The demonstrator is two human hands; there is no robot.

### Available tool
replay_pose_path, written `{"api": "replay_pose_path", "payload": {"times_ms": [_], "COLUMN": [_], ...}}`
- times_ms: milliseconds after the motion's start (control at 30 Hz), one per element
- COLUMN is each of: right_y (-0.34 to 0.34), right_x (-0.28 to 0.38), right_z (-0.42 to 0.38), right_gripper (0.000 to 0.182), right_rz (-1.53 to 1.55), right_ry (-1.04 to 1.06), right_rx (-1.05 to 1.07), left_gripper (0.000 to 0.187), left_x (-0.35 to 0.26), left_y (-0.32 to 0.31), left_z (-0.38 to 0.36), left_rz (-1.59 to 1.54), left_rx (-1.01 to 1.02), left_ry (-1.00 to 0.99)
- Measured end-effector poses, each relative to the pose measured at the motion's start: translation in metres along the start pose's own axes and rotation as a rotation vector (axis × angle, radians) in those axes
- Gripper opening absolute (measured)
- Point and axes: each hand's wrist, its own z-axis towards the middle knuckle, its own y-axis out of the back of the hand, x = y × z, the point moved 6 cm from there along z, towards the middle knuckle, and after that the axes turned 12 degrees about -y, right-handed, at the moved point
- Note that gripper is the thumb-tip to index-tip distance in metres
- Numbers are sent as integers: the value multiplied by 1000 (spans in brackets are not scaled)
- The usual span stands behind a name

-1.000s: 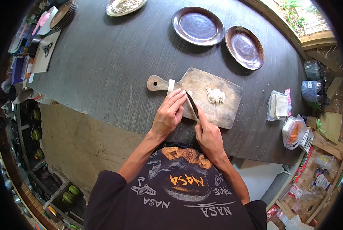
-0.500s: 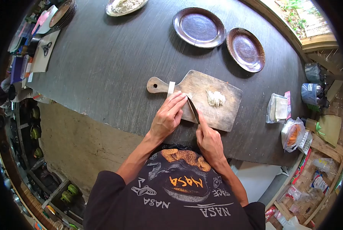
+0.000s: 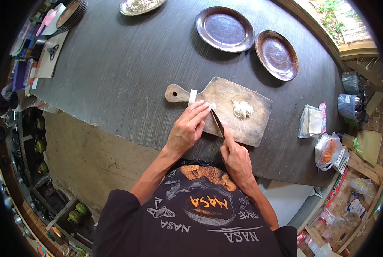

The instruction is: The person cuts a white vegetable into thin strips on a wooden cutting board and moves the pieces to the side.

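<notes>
A wooden cutting board (image 3: pixel 258 124) with a handle lies on the dark table. My left hand (image 3: pixel 186 128) rests on it, fingers together, pressing down a flat white strip (image 3: pixel 193 96) whose far end sticks out past the fingers. In my right hand (image 3: pixel 236 159) is a knife (image 3: pixel 217 122), its dark blade angled up against my left fingertips with the index finger stretched along it. A few thin shreds (image 3: pixel 214 105) lie beside the blade. Farther right on the board sits a small pile of fine pale shreds (image 3: pixel 243 110). The strip's near end is hidden under my left hand.
Two brown plates, a larger (image 3: pixel 225 30) and a smaller (image 3: pixel 277 55), stand beyond the board. At the top, another plate (image 3: pixel 131 13) holds pale shreds. To the right are a packet of sheets (image 3: pixel 312 122) and a bag with orange contents (image 3: pixel 328 152). Scissors (image 3: pixel 52 51) lie far left.
The view has shifted slightly. Both hands stay in nearly the same place on the board, still with the knife and the white strip.
</notes>
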Motion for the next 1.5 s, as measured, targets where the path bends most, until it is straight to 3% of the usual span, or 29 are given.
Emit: {"api": "replay_pose_path", "payload": {"times_ms": [467,1500], "right_y": [3,1], "right_x": [2,0], "right_z": [7,1], "right_gripper": [64,66], "right_rz": [100,9], "right_ry": [-14,5], "right_rx": [-16,-30], "left_gripper": [36,42], "left_x": [-2,-2], "left_y": [7,4], "left_z": [3,2], "left_rz": [87,93], "left_rx": [15,9], "left_ry": [-31,-35]}}
